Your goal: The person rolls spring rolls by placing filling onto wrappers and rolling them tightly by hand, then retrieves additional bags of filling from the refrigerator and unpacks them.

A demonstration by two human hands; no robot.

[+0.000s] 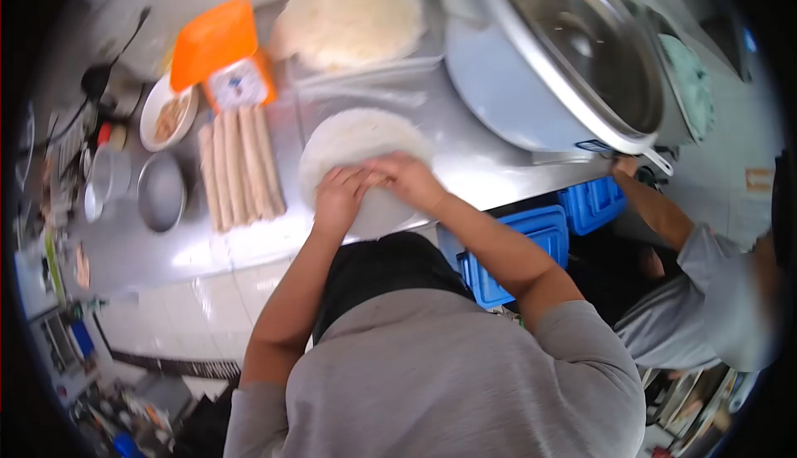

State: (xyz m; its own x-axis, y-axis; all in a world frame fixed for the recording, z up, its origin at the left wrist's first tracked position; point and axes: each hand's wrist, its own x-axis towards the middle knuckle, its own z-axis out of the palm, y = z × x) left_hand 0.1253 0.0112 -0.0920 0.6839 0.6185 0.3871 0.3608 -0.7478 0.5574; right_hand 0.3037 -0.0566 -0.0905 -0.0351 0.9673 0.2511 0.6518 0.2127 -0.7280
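Observation:
A round, pale, thin sheet (357, 134) lies on the steel table near its front edge. Both hands are on it, side by side. My left hand (339, 195) has its fingers curled over a small roll of filling (378, 179) on the sheet. From the right, my right hand (404, 179) bends its fingers over the same roll, its fingertips close to those of my left hand. Most of the roll is hidden under the fingers. Left of the sheet, several long pale rolls (241, 167) lie side by side on the table.
Behind are an orange scale (237, 76) and a tray (365, 72) with a stack of pale sheets (353, 22). At left stand a bowl (146, 130) and a metal dish (161, 192). A large pot (506, 84) is at right; blue bins (531, 246) and a co-worker (697, 292) are beyond.

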